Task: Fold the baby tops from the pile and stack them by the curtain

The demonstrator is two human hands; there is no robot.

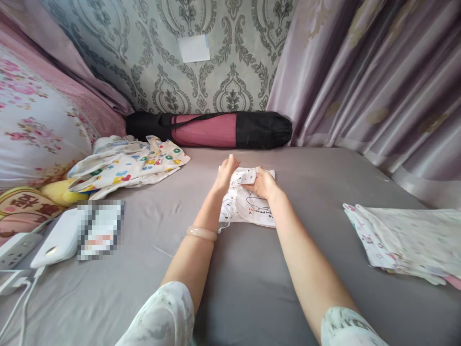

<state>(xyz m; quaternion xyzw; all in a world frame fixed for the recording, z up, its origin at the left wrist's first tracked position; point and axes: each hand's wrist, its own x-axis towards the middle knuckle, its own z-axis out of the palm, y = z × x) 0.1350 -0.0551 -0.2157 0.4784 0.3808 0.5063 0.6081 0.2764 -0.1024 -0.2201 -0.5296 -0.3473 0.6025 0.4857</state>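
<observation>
A small white printed garment (254,206) lies in front of me on the bed, with a cartoon drawing, lettering and a drawstring hanging from its near left corner. Along its left side my left hand (226,174) stands on edge with its fingers stretched out, the side of the hand against the cloth. My right hand (265,183) is at the garment's upper right, its fingers curled around a folded-over flap of the fabric. Part of the cloth is hidden behind both hands. A pale bangle (201,233) circles my left forearm.
A grey sheet (309,192) covers the bed. At the left lie a patterned cloth (133,166), a white power bank (59,235) with a cable, and a power strip (18,247). Folded clothes (414,240) lie right. A pink-black rolled bag (209,129) rests by the wall.
</observation>
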